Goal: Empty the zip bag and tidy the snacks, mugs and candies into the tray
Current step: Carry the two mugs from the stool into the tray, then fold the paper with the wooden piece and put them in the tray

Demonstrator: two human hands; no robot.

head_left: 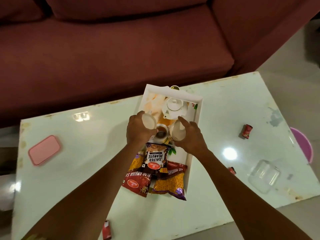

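While the table (69, 170) spreads pale and mostly bare to the left, a pink lidded box (44, 150) lies near its left edge with open surface all round it, and one red candy (106, 229) sits close to the near edge. At the middle stands the white tray (194, 161), its far end reaching the table's back edge beside the maroon sofa (103, 49). Three snack packets overlap at its near end and spill past its rim: a red bhujia packet (136, 181), a salted peanuts packet (155, 157) on top, and a yellow bhujia sev packet (170, 184). The left hand (138, 129) grips a white mug (148, 121) over the tray; the right hand (189, 135) grips a second white mug (178, 133). A printed teacup shows between them, and a white teapot (174, 108) sits at the far end. Right of the tray lie a candy (232, 170) partly hidden by the right forearm, the clear zip bag (264, 175) flat on open tabletop, and another candy (247, 131) farther back. Three candies in all.
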